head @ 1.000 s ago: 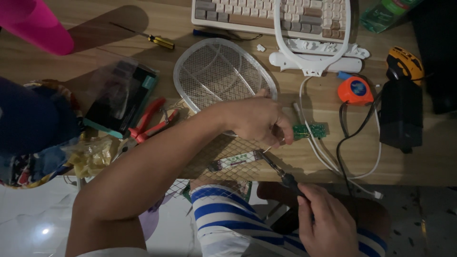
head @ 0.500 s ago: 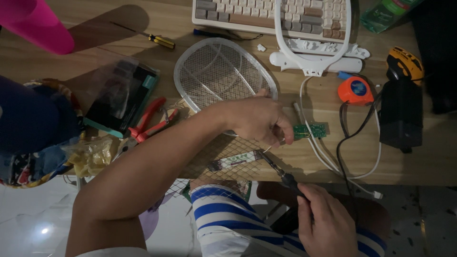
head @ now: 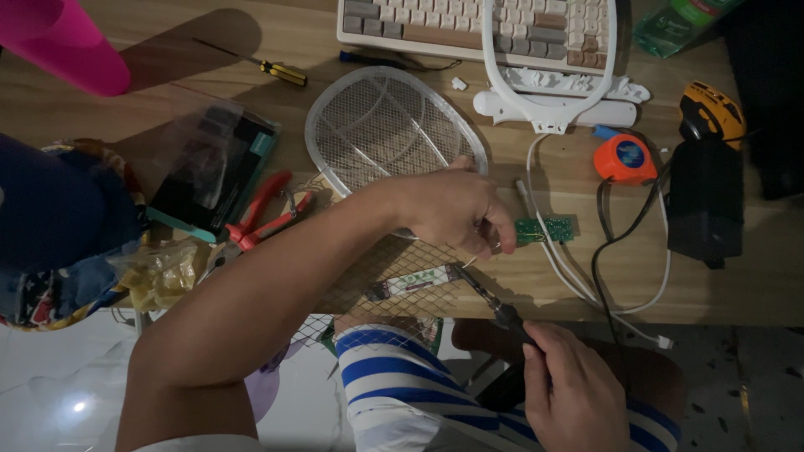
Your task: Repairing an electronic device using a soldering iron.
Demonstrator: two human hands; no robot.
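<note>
Pinching something small and thin at its fingertips, the left hand (head: pixel 452 209) sits just beside the small green circuit board (head: pixel 544 229) on the wooden worktop (head: pixel 720 289); can't tell exactly what's in that grip. The right hand (head: pixel 574 389) is wrapped around a dark soldering iron (head: pixel 486 297), tip pointing up toward the left fingers. Under both lies a loose wire mesh sheet (head: pixel 394 276), with the round white mesh racket head (head: pixel 385 125) behind it and red-handled pliers (head: pixel 264 219) off left.
</note>
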